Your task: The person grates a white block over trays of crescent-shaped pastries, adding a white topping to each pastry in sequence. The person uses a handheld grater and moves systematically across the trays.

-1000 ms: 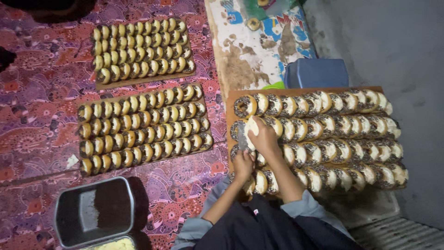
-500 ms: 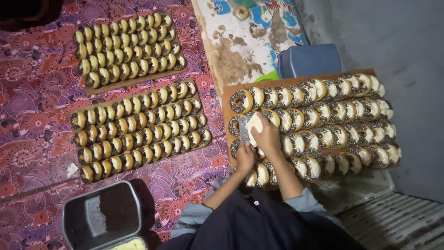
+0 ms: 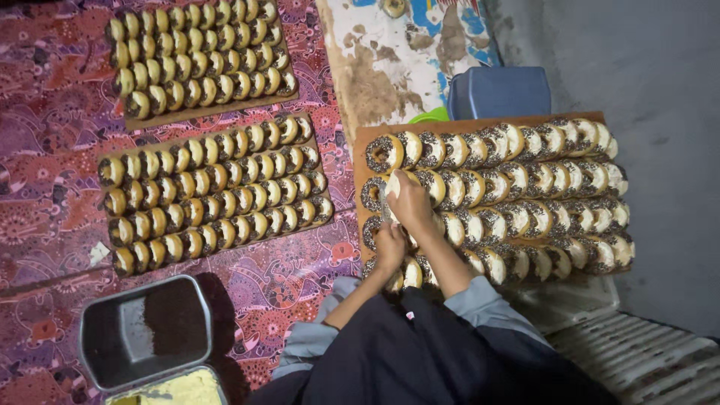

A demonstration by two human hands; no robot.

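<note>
Right hand (image 3: 411,204) grips a white-iced doughnut (image 3: 392,184) over the left end of the wooden board (image 3: 361,142) of sprinkled doughnuts. Left hand (image 3: 390,246) rests just below, among the front rows; its grip cannot be determined.

I saw a patterned purple cloth (image 3: 45,150) covering the floor, with two doughnut boards (image 3: 214,196) and a grey tin (image 3: 142,330) left of the third board (image 3: 361,142).

I see a matt wooden board (image 3: 360,150) under glossy iced doughnuts (image 3: 525,180). The floor cloth (image 3: 45,180) looks soft; the tin (image 3: 142,330) is dull metal.
</note>
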